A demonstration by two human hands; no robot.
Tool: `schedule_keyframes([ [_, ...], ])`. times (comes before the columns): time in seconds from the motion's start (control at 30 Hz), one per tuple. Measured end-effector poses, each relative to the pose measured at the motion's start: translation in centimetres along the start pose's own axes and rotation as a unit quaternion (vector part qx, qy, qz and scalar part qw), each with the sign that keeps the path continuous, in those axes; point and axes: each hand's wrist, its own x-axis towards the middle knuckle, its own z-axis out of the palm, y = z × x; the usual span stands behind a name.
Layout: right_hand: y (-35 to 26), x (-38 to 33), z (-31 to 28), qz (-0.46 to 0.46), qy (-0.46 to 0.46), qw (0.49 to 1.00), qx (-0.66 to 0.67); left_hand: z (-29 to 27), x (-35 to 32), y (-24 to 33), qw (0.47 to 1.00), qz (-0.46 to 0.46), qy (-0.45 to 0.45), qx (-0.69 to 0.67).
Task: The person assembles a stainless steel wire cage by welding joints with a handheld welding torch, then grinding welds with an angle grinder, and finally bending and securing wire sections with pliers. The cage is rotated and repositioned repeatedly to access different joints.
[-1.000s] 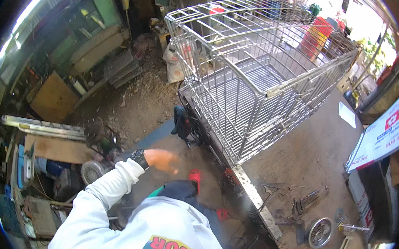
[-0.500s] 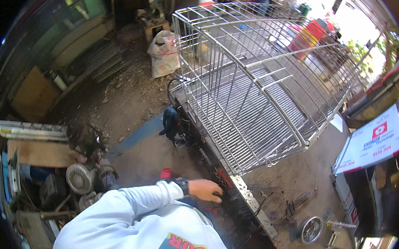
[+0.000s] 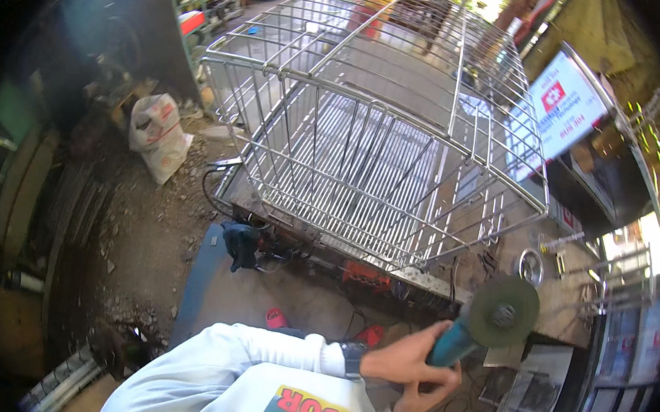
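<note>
A teal angle grinder (image 3: 450, 345) with a round, dark grinding disc (image 3: 503, 311) is held up in front of my body at the lower right. My left hand (image 3: 399, 355) comes across from the left and grips the grinder's body. Just below it, my right hand (image 3: 430, 391) is wrapped round the same tool, its fingers partly hidden. Beyond the grinder, a large wire-frame cage of shiny metal rods (image 3: 370, 104) stands on the workbench (image 3: 550, 292). The disc is near the cage's front right corner; whether they touch I cannot tell.
A metal ring (image 3: 530, 265) lies on the bench's right part. A dark blue glove-like object (image 3: 242, 245) hangs at the bench's front left. Cables trail on the floor by my red sandals (image 3: 277, 318). A white sack (image 3: 159, 136) stands on the rubble-strewn ground at left.
The grinder has come up from the lower edge in my right hand, and my left hand has moved right onto it. My view has turned toward the right.
</note>
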Motion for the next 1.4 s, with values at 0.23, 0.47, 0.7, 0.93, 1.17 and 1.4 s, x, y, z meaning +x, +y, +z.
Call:
schedule_keyframes([
  [0.23,-5.1,5.9,4.3,0.15,-0.304,0.852,0.398,-6.3,-4.3,2.5,0.996,-0.054,-0.06,0.023],
  [0.47,-5.5,6.8,8.5,0.181,-0.347,0.799,0.456,-8.3,-5.6,2.6,0.99,-0.143,-0.007,-0.005],
  [0.7,-4.6,9.9,8.2,0.196,-0.37,0.777,0.47,-5.1,-6.3,-0.8,0.99,-0.099,0.088,0.054],
  [0.93,-1.3,11.4,6.1,0.25,-0.416,0.705,0.518,-3.3,-4.2,-1.5,0.989,-0.052,0.113,0.075],
  [1.17,-1.8,10.6,6.3,0.269,-0.399,0.712,0.512,-6.2,-4.3,-1.9,0.995,-0.103,0.006,-0.018],
  [1.4,-3.8,6.9,9.2,0.232,-0.349,0.738,0.529,-11.3,-6.2,-1.7,0.988,-0.133,-0.077,-0.01],
])
